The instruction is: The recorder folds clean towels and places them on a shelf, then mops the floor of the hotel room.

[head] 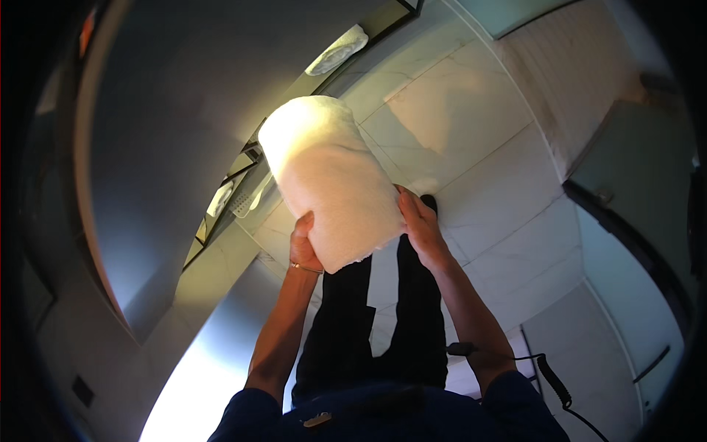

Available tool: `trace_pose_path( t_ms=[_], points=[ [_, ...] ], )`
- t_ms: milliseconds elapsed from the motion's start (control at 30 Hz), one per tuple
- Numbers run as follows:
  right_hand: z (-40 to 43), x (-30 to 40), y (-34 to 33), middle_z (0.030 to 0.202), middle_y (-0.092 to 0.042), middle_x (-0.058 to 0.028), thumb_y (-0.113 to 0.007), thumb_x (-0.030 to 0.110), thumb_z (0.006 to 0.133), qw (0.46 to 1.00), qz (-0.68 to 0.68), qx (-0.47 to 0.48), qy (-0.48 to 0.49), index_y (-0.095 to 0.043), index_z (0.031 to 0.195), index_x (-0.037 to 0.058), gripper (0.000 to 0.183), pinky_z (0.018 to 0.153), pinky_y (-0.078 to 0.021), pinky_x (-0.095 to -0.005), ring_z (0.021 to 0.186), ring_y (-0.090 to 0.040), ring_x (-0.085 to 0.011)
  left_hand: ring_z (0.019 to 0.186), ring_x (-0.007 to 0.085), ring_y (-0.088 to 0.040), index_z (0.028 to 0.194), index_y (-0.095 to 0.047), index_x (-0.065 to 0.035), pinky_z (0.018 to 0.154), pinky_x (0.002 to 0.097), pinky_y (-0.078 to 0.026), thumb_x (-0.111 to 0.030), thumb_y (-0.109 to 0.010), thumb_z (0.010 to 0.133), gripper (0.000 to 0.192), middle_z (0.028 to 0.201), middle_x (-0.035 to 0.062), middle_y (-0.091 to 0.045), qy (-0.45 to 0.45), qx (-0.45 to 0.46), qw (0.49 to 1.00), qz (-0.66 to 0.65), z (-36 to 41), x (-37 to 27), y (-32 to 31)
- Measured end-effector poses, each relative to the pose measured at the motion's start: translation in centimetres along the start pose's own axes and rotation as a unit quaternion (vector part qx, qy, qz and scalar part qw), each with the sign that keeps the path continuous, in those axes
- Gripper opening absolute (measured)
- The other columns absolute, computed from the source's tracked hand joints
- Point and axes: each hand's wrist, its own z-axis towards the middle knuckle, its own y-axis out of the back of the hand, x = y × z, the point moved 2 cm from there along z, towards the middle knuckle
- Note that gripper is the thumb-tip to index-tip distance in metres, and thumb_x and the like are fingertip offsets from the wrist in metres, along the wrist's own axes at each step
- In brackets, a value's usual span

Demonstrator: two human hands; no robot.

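Observation:
A thick white towel, rolled or folded (337, 188), is held up in front of me between both hands. My left hand (305, 243) grips its lower left side, thumb on top and fingers mostly hidden beneath. On the right edge, my right hand (417, 221) presses with its fingers along the side, partly under the cloth. Bright light falls on the towel's far end. Beyond it, another white towel (338, 51) lies on a shelf.
A large grey panel (182, 110) fills the left, with a dark-framed shelf (381, 27) along its edge. Below is a marbled tile floor (497, 171). Frosted glass panels (624, 265) stand at the right. A coiled black cable (554, 381) hangs by my right arm.

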Motion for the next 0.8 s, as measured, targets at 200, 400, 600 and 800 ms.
trace_pose_path(
  t_ms=[200,400,600,800],
  points=[
    [9.3,-3.2,-3.4,0.106,-0.055,-0.0051,-0.034,0.05,0.092,0.956,0.235,0.084,-0.157,-0.048,0.121,0.0042,0.056,0.081,-0.042,-0.0304,0.094,-0.051,-0.0146,0.101,0.0274,-0.053,0.123,-0.04,0.0034,0.085,0.0395,-0.046,-0.026,-0.062,0.077,0.058,0.11,0.0153,-0.053,-0.3,-0.145,0.885,0.326,1.3,-4.7,-2.9],
    [22.6,-3.6,-11.9,0.123,-0.047,-0.0124,-0.028,0.066,0.085,0.88,0.427,0.154,-0.137,-0.038,0.128,0.0098,0.072,0.086,-0.0449,-0.0435,0.112,-0.047,-0.0243,0.095,0.0192,-0.057,0.106,-0.056,0.0053,0.083,0.0349,-0.048,-0.026,-0.066,0.079,0.043,0.106,0.0115,-0.06,-0.305,-0.226,0.879,0.29,9.8,-12.9,-5.6],
    [21.2,-7.8,-10.5,0.113,-0.053,-0.0103,-0.057,0.043,0.083,0.976,0.129,0.084,-0.151,-0.051,0.116,0.0018,0.053,0.076,-0.0484,-0.0372,0.099,-0.055,-0.0223,0.112,0.0437,-0.04,0.135,-0.03,-0.0192,0.078,0.0626,-0.035,-0.05,-0.078,0.054,0.099,0.136,0.0165,-0.033,-0.235,-0.379,0.755,0.48,19.5,-17.1,-0.8],
    [22.6,1.8,-0.8,0.095,-0.063,-0.0162,-0.059,0.018,0.079,0.907,-0.127,-0.234,0.327,-0.059,0.1,0.0004,0.027,0.075,-0.0485,-0.0328,0.085,-0.061,-0.0267,0.115,0.0223,-0.044,0.123,-0.042,0.0047,0.1,0.0333,-0.03,-0.023,-0.084,0.056,0.084,0.122,0.014,-0.05,-0.25,-0.298,0.738,0.551,20.7,-19.5,2.2]
  ],
)
